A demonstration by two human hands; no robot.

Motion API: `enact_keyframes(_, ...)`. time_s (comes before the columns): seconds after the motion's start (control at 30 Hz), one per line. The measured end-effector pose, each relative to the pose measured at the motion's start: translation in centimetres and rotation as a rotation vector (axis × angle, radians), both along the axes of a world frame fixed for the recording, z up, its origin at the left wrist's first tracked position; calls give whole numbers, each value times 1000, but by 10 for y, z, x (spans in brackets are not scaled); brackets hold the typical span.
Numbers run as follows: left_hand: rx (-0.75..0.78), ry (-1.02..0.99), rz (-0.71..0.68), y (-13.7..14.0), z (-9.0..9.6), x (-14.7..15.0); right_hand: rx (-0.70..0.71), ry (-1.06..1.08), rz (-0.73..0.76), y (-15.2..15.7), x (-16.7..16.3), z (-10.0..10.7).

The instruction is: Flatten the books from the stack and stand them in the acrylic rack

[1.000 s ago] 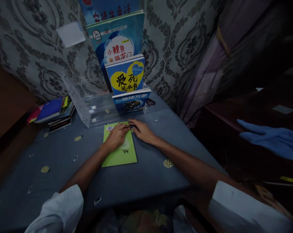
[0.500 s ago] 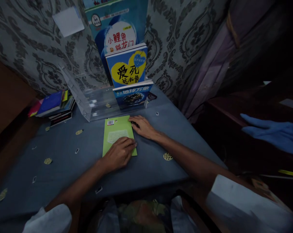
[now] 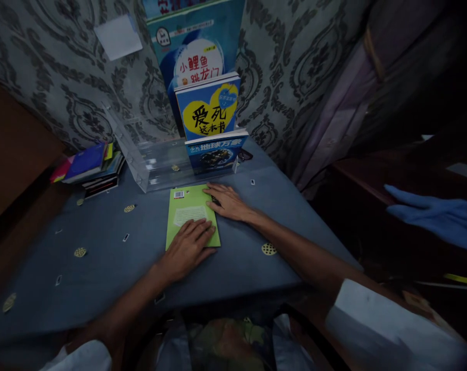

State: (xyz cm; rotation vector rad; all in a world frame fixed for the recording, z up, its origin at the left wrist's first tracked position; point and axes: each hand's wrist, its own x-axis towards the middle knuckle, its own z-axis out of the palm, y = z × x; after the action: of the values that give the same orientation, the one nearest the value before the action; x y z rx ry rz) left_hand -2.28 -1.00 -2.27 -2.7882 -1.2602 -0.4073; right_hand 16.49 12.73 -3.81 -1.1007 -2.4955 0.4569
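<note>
A green book (image 3: 193,198) lies on the cloth-covered table, its barcode side up. My left hand (image 3: 189,247) rests flat over the lower part of the cover, fingers stretched out and thumb off to the right near the bottom edge. At the upper right edge of the book is my right hand (image 3: 229,202), with fingertips touching the cover and a gap between thumb and fingers. Neither hand grips the book. Part of its lower left is hidden under my left hand.
Behind the book stands a clear plastic rack (image 3: 156,175) holding several upright books, among them a blue and yellow book (image 3: 208,113). A stack of books (image 3: 90,165) lies at the left. Glasses (image 3: 246,154) sit behind the rack's right end. A blue glove (image 3: 434,214) is at the far right.
My left hand has flattened, its curled fingers now stretched out over the cover. My right hand stays at the book's upper right edge. The view has shifted slightly.
</note>
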Motion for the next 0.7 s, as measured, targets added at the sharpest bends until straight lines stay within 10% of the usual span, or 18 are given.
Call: enact_keyframes(0.7, 183, 224, 81, -7, 19, 0, 35, 139, 187, -61, 27, -6)
